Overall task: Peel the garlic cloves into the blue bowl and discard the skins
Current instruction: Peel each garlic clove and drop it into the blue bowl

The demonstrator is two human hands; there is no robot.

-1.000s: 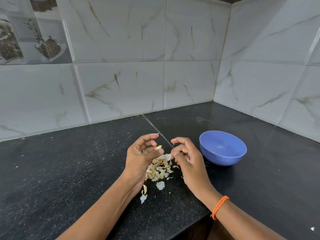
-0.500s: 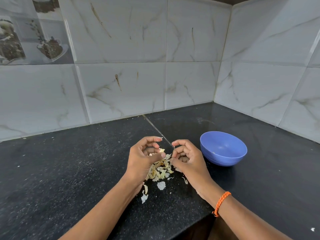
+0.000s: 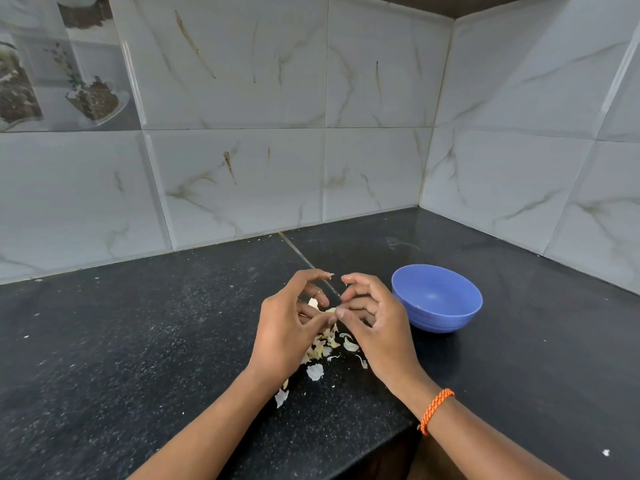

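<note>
- Clearly, risked a slip of the garlic clove (image 3: 329,310): pinched only at the fingertips, small and probably smooth where already bare, so likely to shoot out under a hard squeeze and fall on the counter (image 3: 138,341) or off its front edge.
- Also risked mixing: peeled and unpeeled pieces hard to tell apart among the pile of skins (image 3: 325,342) directly under the hands, so a dropped clove easily lost there.
- Risked skin in the blue bowl (image 3: 437,299) too, since dry flakes tend to stick to fingers and could ride along with the clove.
- Possibly risked knocking the bowl, standing just beside the right hand (image 3: 374,320) and light in look; only a judgement.
- Left hand (image 3: 287,327): fingers curled, thumb and finger pinched on the clove, which showed as a pale piece between the fingertips.
- Right hand: fingers curled as well, thumb tip met the same clove from the other side, seemingly pulling at the skin; exact contact partly hidden.
- Clove held above the counter and above the skins, between both hands, left of the bowl and not over it.
- Bowl interior looked nearly empty; contents too small to tell.
- Skins not yet discarded, scattered on the counter.
</note>
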